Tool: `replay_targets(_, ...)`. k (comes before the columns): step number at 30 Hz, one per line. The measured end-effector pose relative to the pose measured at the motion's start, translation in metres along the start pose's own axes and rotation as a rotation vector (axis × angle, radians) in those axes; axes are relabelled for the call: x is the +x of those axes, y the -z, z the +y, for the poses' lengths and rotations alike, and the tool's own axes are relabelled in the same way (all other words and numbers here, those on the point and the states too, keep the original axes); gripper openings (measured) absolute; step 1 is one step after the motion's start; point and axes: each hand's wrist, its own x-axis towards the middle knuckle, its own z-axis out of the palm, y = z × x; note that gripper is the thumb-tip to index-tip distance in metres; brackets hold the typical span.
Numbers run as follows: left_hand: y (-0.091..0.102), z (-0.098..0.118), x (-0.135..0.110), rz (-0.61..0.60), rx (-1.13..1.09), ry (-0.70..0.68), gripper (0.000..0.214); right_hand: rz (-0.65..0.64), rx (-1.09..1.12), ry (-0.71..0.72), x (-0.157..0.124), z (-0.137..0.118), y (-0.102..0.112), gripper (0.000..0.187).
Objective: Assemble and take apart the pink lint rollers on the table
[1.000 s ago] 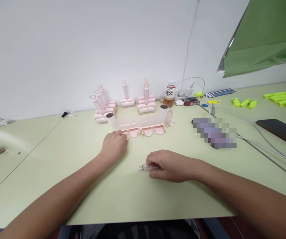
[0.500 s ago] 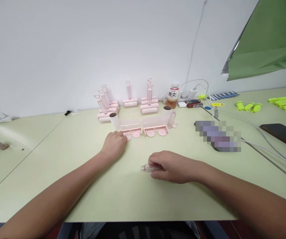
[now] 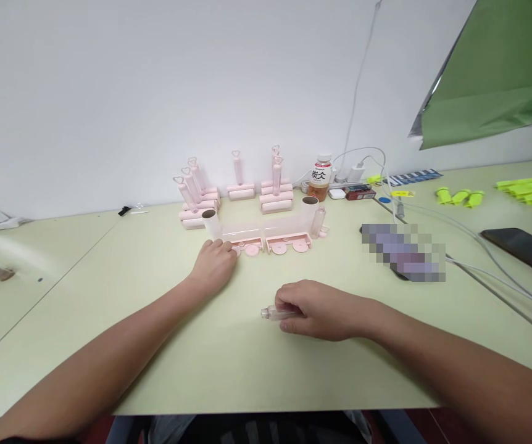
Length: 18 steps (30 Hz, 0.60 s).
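Observation:
My right hand is closed around a small clear plastic bottle, whose narrow neck points left, low over the table. My left hand rests on the table with curled fingers, against the left end of an open pink plastic holder; whatever lies under those fingers is hidden. A second pink holder with two round pink discs lies to its right. Behind them stand a left white roll and a right white roll, each with a brown core. Beside the right roll leans another clear bottle.
Along the wall stand several pink holders with upright heart-topped bottles. A drink bottle stands right of them. A pixelated device, white cables, a dark phone and neon-yellow pieces lie rightward.
My left hand has shifted very slightly, showing a little more of the table beside the holder. The right hand keeps the clear bottle in the same place. The whole view drifts slightly.

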Motion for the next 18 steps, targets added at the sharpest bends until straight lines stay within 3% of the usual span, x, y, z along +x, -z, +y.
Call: replay_targets(18, -0.009, -0.007, 0.002, 0.023, -0.051, 0.057, 0.032, 0.005, 0.000, 0.008, 0.000, 0.002, -0.001, 0.013)
